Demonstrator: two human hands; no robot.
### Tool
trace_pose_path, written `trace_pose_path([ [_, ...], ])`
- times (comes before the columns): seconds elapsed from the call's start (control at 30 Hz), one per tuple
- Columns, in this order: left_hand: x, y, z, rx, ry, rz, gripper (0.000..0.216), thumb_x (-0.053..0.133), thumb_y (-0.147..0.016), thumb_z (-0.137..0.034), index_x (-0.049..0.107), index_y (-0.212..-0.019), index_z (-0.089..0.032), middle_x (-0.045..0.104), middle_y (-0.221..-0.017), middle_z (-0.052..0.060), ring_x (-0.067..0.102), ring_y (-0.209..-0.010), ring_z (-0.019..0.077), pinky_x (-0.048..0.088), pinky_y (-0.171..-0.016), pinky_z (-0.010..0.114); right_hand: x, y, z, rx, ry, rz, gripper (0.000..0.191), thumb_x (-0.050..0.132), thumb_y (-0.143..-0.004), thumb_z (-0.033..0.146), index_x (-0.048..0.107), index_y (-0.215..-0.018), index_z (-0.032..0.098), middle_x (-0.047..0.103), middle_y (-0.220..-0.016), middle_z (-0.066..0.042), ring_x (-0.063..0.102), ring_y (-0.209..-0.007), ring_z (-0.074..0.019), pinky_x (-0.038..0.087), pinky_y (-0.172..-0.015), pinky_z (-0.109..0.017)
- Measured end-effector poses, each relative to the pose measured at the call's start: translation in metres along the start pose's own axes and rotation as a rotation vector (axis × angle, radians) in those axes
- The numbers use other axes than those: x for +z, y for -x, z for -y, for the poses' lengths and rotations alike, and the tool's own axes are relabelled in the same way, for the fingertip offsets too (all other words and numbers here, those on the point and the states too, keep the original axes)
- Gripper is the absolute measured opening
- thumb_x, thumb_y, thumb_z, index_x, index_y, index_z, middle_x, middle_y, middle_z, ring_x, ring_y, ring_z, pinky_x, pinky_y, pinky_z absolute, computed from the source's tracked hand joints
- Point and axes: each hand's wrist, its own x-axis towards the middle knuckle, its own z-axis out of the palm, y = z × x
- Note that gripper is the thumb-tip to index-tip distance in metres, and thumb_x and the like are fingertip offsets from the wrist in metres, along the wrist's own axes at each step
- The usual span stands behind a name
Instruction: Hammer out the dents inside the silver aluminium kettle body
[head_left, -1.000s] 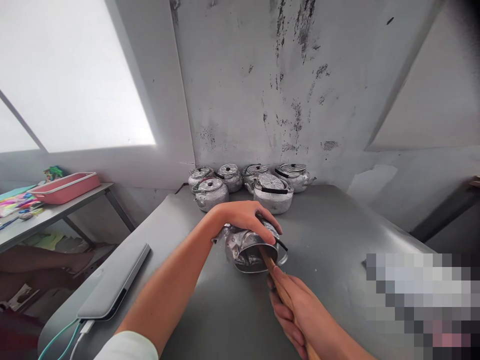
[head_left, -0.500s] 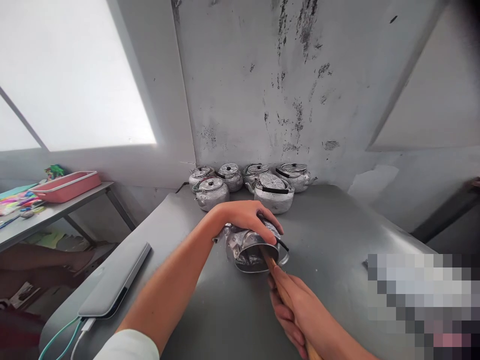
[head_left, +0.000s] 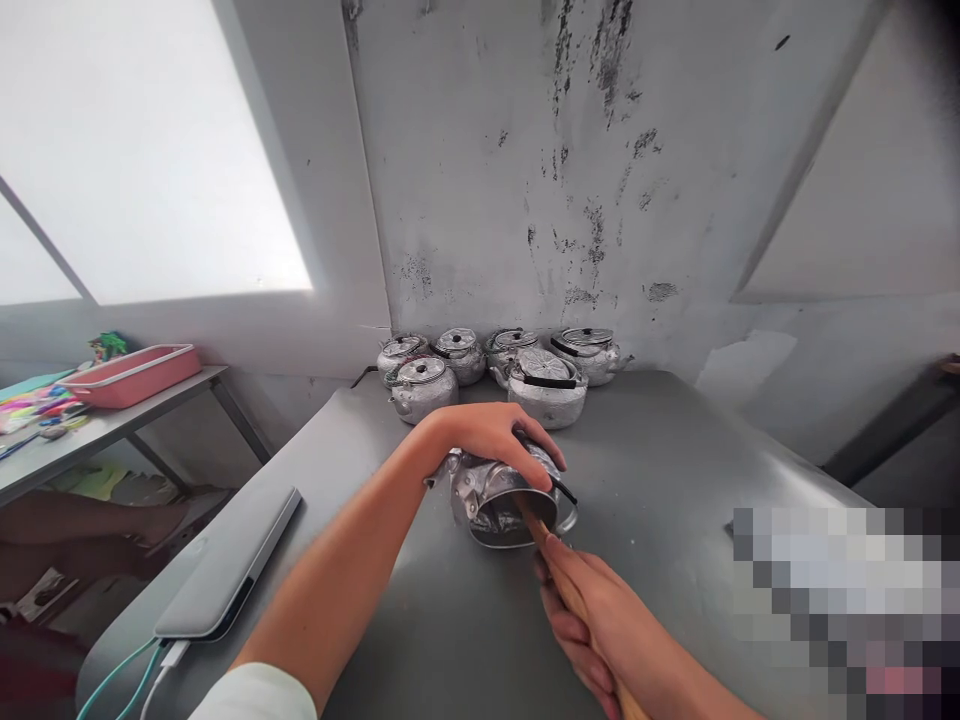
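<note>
A dented silver metal kettle (head_left: 469, 500) lies tilted on the table, its lidless opening facing me and its spout to the left. My left hand (head_left: 499, 440) is wrapped over its upper side, thumb near the rim, with some fingers hidden behind. Beside the thumb shows the kettle's black handle (head_left: 564, 490). Closed around a wooden stick (head_left: 566, 590), my right hand (head_left: 596, 610) keeps the stick's far end inside the kettle's opening. What that end looks like is hidden in the kettle.
Several lidded metal kettles (head_left: 547, 400) stand at the table's back against the stained wall (head_left: 480, 220). A grey power bank (head_left: 229, 575) with cables lies at the left. Further left, a side table holds a pink basin (head_left: 135, 378). A blurred patch covers the right corner.
Almost nothing differs. Both hands keep their grip, and the kettle and stick stay in nearly the same place, with only a very slight shift of the view.
</note>
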Motion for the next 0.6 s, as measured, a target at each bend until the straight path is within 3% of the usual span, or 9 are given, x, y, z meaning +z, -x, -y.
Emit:
trace_pose_path([
  [0.6, -0.0002, -0.0003, 0.0001, 0.004, 0.011, 0.002, 0.049, 0.075, -0.071, -0.050, 0.073, -0.115, -0.028, 0.070, -0.113, -0.002, 0.063, -0.105, 0.0212, 0.045, -0.095, 0.026, -0.0006, -0.0023, 0.0004, 0.003, 0.005, 0.011, 0.045, 0.036, -0.092, 0.068, 0.046, -0.090, 0.024, 0.037, -0.048, 0.011, 0.027, -0.027, -0.0055, 0.032, -0.021, -0.016],
])
